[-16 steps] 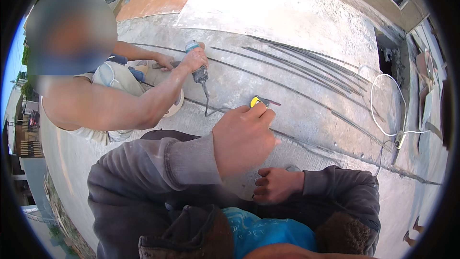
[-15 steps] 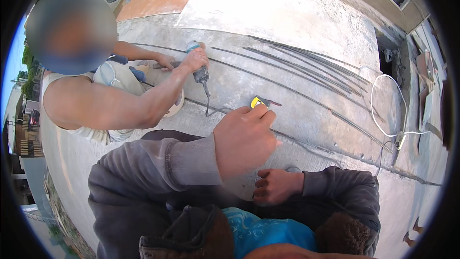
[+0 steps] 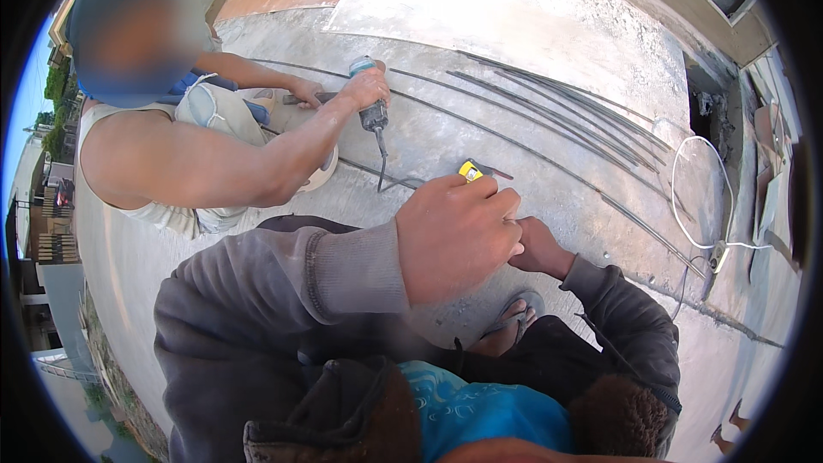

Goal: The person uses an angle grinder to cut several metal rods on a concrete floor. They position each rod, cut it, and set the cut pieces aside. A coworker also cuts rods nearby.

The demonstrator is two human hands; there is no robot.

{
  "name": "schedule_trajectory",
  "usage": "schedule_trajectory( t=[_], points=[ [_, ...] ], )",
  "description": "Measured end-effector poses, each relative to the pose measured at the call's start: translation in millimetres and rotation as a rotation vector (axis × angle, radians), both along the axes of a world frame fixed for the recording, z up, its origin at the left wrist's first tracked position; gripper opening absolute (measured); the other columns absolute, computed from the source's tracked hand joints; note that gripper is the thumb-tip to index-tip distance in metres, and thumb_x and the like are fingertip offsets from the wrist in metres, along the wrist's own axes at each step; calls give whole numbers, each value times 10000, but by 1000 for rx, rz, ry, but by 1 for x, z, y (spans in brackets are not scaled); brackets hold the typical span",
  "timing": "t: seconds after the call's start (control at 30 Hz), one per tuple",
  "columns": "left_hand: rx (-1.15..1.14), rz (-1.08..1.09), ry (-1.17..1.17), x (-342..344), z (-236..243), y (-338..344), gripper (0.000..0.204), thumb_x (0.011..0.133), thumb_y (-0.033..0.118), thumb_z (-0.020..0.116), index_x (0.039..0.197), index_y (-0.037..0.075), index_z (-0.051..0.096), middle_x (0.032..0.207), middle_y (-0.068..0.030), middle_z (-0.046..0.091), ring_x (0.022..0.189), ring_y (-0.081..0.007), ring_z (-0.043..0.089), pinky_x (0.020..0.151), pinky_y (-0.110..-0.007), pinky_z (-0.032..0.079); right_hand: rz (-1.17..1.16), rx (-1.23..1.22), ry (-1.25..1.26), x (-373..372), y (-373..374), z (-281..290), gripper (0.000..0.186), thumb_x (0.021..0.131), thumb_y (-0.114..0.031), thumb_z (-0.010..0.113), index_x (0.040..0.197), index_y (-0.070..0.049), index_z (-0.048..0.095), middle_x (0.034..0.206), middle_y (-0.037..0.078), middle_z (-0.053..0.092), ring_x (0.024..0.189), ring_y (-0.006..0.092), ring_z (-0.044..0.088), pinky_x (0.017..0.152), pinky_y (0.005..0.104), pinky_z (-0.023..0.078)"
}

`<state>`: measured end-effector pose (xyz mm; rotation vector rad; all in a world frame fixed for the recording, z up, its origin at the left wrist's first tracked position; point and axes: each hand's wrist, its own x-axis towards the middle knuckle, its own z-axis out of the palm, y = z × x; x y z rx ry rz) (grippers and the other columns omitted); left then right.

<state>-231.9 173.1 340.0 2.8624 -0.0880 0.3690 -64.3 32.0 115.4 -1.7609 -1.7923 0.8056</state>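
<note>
My left hand [image 3: 459, 236] is closed, knuckles up, above the concrete floor in the middle. My right hand [image 3: 543, 249] meets it from the right, its fingers curled and partly hidden behind the left one. Whatever they grip, if anything, is out of sight. Just beyond my left hand lies a yellow and black tape measure [image 3: 469, 171], with a thin dark red-tipped piece [image 3: 499, 173] beside it. At the left, a crouching person [image 3: 163, 154] holds a teal and black angle grinder [image 3: 373, 116], its cord hanging down.
Several long steel rods [image 3: 557, 116] lie across the floor beyond my hands. At the right are a looped white cable [image 3: 677, 173], a power strip [image 3: 718, 255] and a hole [image 3: 703, 99] by the wall. My sandalled foot [image 3: 517, 313] is below my hands.
My right hand has risen from near my lap to meet my left hand, uncovering my foot. My left hand stays closed. The view has shifted slightly; the other person still holds the grinder.
</note>
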Motion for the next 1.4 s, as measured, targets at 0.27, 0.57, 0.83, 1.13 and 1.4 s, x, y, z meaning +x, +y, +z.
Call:
schedule_trajectory(
  t=[0.27,0.57,0.83,1.13,1.4],
  points=[
    [-107,-34,29,-3,7,-8,215,785,281,735,789,99,622,757,-26,576,712,-193,603,618,-329,493,241,-74,-17,-31,-64,-70,211,849,-343,621,840,-132,626,662,97,648,636,334,665,559,444,501],
    [-129,-68,-3,0,4,-6,142,761,173,671,822,61,608,833,-45,593,728,-199,621,614,-326,507,202,74,21,-6,-20,-25,171,851,-296,619,850,-125,619,666,95,637,636,329,654,558,444,499],
    [-137,-125,-3,-2,4,-3,141,771,168,673,794,55,591,871,-52,572,761,-196,609,609,-327,501,-392,-105,322,68,33,89,364,890,-170,711,655,-74,450,563,-33,405,535,100,369,508,297,329],
    [-199,-110,18,4,4,4,143,784,228,704,808,105,636,789,-21,600,733,-206,614,635,-348,502,-308,-76,272,88,48,81,486,944,-259,661,1315,12,501,675,34,571,623,110,489,610,301,423],
    [-281,-73,-39,1,5,4,120,806,227,688,764,114,698,715,-51,630,703,-246,636,609,-387,493,-402,-34,294,92,31,74,183,946,-196,630,1017,-33,671,654,10,567,604,86,521,573,271,418]
  ],
)
